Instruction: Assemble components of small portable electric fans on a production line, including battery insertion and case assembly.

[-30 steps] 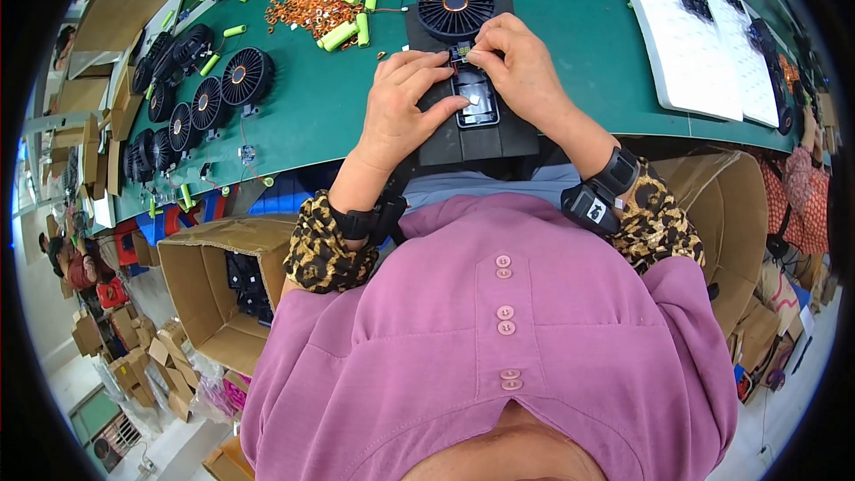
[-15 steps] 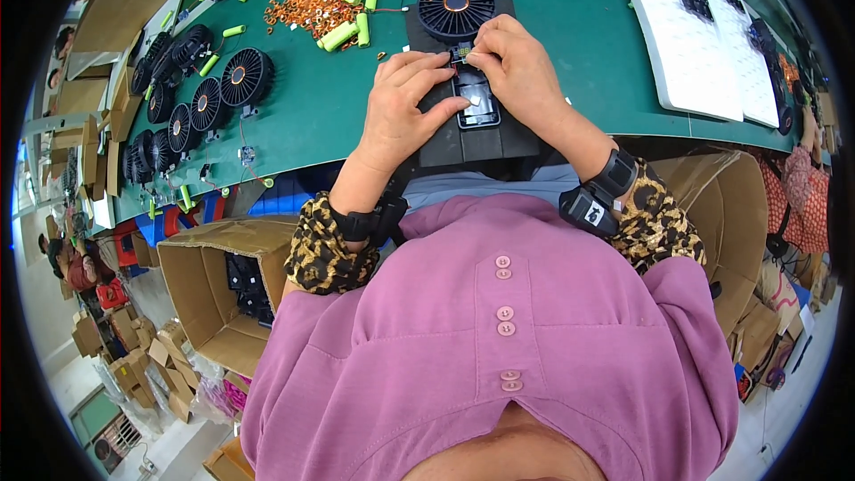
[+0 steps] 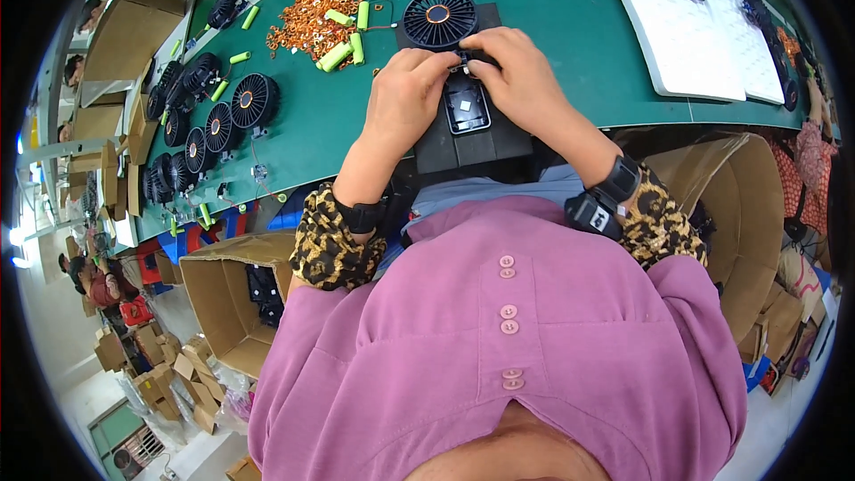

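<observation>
A black handheld fan has its round caged head [image 3: 439,18] lying away from me, with an orange ring at the centre. Its open handle casing [image 3: 468,107] lies toward me, a small white square inside. My left hand [image 3: 405,96] is closed, fingertips pinched at the neck between head and casing. My right hand [image 3: 518,80] also pinches there, its index finger along the lower edge of the head. Small parts show between the fingertips, too hidden to name. Under the fan lies a black pad [image 3: 490,150].
On the green table [image 3: 334,134], orange rings [image 3: 312,13] are heaped with green battery cells [image 3: 335,57]. Several black fans [image 3: 254,100] stand at the left. White foam boards [image 3: 663,36] lie at the right. Cardboard boxes [image 3: 214,303] flank me below the table edge.
My left thumb has left the casing and joined the fingers at the neck, so the casing's inside shows more. The small board seen at the neck is now mostly covered. The view has shifted slightly.
</observation>
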The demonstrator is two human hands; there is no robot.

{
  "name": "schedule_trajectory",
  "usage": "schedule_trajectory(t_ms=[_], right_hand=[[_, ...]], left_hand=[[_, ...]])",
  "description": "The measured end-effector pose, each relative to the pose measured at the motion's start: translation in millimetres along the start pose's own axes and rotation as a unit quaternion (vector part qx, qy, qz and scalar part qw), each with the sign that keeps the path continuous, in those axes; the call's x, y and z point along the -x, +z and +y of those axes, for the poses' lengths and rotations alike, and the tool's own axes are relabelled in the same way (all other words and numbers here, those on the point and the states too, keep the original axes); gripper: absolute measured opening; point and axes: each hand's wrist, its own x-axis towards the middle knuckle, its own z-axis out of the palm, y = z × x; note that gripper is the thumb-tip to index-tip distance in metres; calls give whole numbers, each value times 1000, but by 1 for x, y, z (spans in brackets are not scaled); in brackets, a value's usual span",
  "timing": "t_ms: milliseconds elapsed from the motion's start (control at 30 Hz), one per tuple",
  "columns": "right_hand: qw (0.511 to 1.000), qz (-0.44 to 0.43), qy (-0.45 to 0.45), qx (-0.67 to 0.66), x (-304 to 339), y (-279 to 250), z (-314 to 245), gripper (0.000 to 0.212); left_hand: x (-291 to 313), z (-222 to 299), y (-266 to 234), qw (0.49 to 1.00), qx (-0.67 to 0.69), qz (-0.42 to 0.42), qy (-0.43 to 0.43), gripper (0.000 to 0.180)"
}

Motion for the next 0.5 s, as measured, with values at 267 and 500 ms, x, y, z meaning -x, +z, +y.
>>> schedule_trajectory(t_ms=[267, 500], right_hand=[[994, 32, -38, -93, 32, -12, 17, 31], [992, 34, -43, -113, 35, -9, 19, 32]], left_hand=[[-1, -1, -6, 994, -62, -49, 74, 28], [-12, 8, -7, 980, -119, -80, 139, 30]])
